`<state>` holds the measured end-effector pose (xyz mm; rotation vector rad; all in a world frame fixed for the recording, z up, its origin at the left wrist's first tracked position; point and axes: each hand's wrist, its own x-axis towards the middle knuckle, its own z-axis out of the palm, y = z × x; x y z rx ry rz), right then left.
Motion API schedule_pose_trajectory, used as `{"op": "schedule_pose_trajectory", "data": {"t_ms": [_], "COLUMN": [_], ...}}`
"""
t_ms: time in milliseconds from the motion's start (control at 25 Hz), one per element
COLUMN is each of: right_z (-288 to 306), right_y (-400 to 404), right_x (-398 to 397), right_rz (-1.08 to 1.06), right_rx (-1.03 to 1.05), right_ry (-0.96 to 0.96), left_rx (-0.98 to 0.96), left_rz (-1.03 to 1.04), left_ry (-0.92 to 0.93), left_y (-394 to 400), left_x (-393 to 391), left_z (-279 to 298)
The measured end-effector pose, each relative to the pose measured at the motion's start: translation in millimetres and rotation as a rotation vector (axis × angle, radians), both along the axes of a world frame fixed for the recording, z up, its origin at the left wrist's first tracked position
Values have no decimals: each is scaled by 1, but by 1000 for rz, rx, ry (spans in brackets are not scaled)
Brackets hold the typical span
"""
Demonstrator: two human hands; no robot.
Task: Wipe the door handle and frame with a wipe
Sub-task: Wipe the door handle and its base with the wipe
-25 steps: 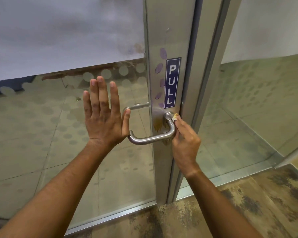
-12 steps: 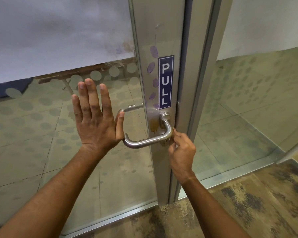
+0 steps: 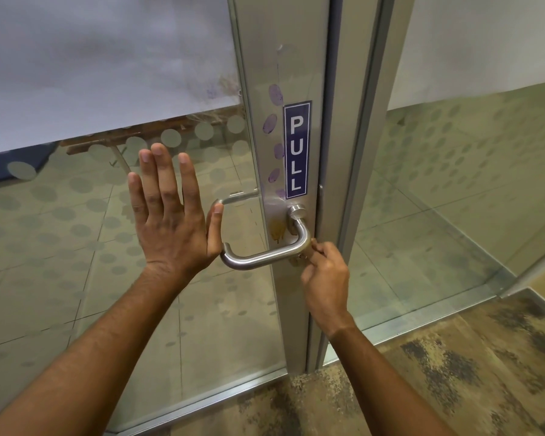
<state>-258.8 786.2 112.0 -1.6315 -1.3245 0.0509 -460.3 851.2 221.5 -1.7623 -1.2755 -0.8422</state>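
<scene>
Mottled brown-and-tan carpet (image 3: pixel 453 372) runs up to a glass door (image 3: pixel 76 247) set in a brushed metal frame (image 3: pixel 283 58), with pale floor tiles visible through the pane and rows of frosted dots across it. A blue sticker reading PULL (image 3: pixel 297 150) runs vertically down the frame, and purple smudges like fingerprints (image 3: pixel 269 123) sit just to its left. Below the sticker the steel door handle (image 3: pixel 265 256) leaves its round base, bends down, then runs leftward and curls up at its free end. A yellowish-brown stain (image 3: pixel 277 231) marks the frame just beside the handle's base.

The left hand (image 3: pixel 173 215) is spread flat with its fingers pointing up, against or just off the glass; its thumb lies close to the handle's curled end, though whether they touch cannot be told. The right hand (image 3: pixel 326 278) is curled shut just beneath the bend of the handle, at the frame's edge, with the fingertips pinched together. A small tan scrap, apparently the wipe (image 3: pixel 307 248), shows between those fingertips and the underside of the handle, pressed to the metal; most of it is hidden by the hand. Both bare forearms reach in from the bottom of the view. To the right of the frame stands a second glass panel (image 3: pixel 453 199).
</scene>
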Motion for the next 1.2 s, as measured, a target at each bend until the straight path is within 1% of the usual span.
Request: {"op": "schedule_pose_trajectory", "data": {"t_ms": [240,480,600,720,800,1000,1080,1200], "right_z": [-9,-28,-34,-42,-47,-59,-61,-63], "right_y": [-20,-29,-25,-24,-23,-11,-4,0], "right_x": [13,11,7,4,1,-1,-3,-6], "right_rz": [-125,-54,-59,-120,-170,-152,-161,-180], "right_rx": [14,-92,-133,-105,-97,2,15,95], "right_ry": [53,127,147,209,201,236,281,369], "left_rx": [14,32,38,54,67,112,130,113], "left_rz": [4,11,1,-9,-4,-5,-33,-63], "left_ry": [26,24,22,13,12,14,2,-30], "left_y": [1,0,0,1,3,8,8,7], "left_x": [1,0,0,0,0,-1,-1,-1], "left_z": [1,0,0,-1,-3,-4,-5,-6]}}
